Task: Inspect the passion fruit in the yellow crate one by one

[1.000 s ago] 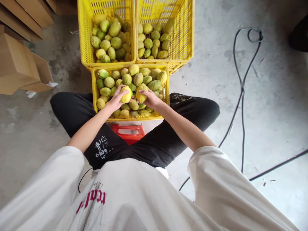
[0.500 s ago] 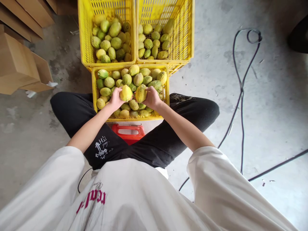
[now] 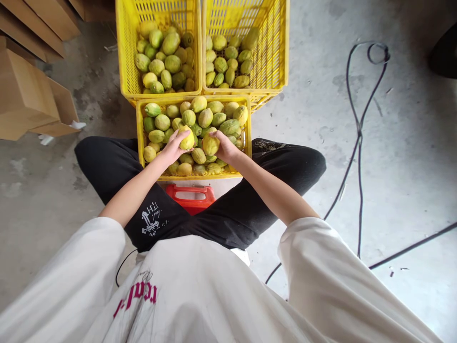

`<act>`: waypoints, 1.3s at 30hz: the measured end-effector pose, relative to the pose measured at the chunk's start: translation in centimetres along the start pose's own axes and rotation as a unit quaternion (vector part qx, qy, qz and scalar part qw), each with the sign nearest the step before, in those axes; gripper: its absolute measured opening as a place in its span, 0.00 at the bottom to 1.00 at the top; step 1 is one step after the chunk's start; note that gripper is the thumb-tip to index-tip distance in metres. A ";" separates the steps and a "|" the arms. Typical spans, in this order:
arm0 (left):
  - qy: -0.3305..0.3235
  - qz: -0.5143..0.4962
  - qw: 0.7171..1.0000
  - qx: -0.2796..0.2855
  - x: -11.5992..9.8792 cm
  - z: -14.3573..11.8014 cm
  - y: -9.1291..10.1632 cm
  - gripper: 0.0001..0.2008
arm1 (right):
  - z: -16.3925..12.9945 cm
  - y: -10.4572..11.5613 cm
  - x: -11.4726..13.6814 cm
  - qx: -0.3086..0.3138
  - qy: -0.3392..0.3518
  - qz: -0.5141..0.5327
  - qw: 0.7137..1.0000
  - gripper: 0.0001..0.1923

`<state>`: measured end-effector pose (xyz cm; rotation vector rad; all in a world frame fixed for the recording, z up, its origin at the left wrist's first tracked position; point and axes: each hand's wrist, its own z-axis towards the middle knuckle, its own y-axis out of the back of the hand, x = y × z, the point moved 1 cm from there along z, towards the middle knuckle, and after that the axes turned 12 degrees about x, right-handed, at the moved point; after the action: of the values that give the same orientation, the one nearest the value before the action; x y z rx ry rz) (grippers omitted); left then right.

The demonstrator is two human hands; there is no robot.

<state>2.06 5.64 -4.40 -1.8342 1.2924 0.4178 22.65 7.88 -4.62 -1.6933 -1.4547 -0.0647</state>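
A yellow plastic crate full of green-yellow fruits stands between my knees. My left hand grips a yellow fruit just above the heap in that crate. Beside it, my right hand is closed around another yellow fruit. The two held fruits sit close together, a small gap between them. Two more yellow crates, the far left crate and the far right crate, stand behind, both holding several of the same fruits.
A red plastic object lies under the near crate between my legs. Cardboard boxes are stacked at the left. Black cables snake over the concrete floor at the right.
Both hands lifted their fruits a little and turned them, then lowered them back toward the heap. The fruits in the crates have not moved.
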 end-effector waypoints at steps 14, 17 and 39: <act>0.034 -0.034 0.999 -0.021 -0.3 0.5 0.2 0.12 | 0.2 0.1 -0.1 0.039 0.008 -0.019 0.999 0.15; 0.016 -0.031 0.999 0.012 -0.2 0.8 0.5 0.17 | 0.2 -0.2 0.2 0.050 0.008 -0.019 0.999 0.20; -0.015 0.004 1.000 0.010 1.1 1.2 1.3 0.14 | 0.3 0.6 -0.4 -0.003 0.035 0.003 0.999 0.30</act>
<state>1.58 5.76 -6.48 -1.8009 1.2801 0.4338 22.88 7.78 -5.39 -1.6839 -1.4000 -0.1249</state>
